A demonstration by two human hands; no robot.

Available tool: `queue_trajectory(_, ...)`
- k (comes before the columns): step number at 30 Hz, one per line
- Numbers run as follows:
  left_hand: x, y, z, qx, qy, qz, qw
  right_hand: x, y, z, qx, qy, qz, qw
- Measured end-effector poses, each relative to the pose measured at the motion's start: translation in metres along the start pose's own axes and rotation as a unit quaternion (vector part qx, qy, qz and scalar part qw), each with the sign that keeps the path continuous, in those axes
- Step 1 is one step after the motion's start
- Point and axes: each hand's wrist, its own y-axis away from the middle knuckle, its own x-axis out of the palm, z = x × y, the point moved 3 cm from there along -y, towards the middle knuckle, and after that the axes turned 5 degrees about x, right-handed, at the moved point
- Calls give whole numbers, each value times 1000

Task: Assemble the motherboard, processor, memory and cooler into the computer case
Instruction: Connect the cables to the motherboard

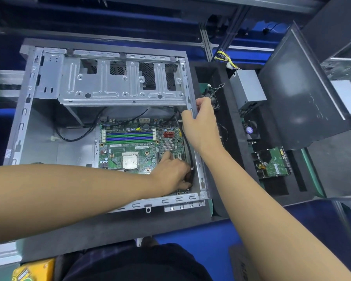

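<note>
The open grey computer case point(26, 110) lies flat on a dark foam mat. A green motherboard point(130, 147) sits in its lower right part, with blue and green memory slots point(129, 136) and a square processor point(129, 161) on it. My left hand point(175, 172) reaches into the near right corner of the case, fingers curled around the lower end of a black cable point(187, 148). My right hand point(199, 122) rests on the case's right rim, fingers closed around the cable's upper part. The cooler point(249, 130) with its fan lies outside in the foam tray.
Right of the case, a black foam tray point(276, 187) carries a grey power supply point(247, 90) with yellow wires, the cooler and a hard drive point(274, 163). A black side panel point(300, 94) leans at the far right. A yellow box point(34, 270) lies near left.
</note>
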Motion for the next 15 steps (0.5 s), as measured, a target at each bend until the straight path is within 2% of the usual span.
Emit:
queue_trajectory(8, 2, 2, -2, 60, -60, 2, 996, 0, -1, -1, -1, 1, 2, 1000)
queue_trajectory(15, 3, 5, -4, 80, -127, 10, 989, 0, -1, -2, 0, -10, 2, 1000)
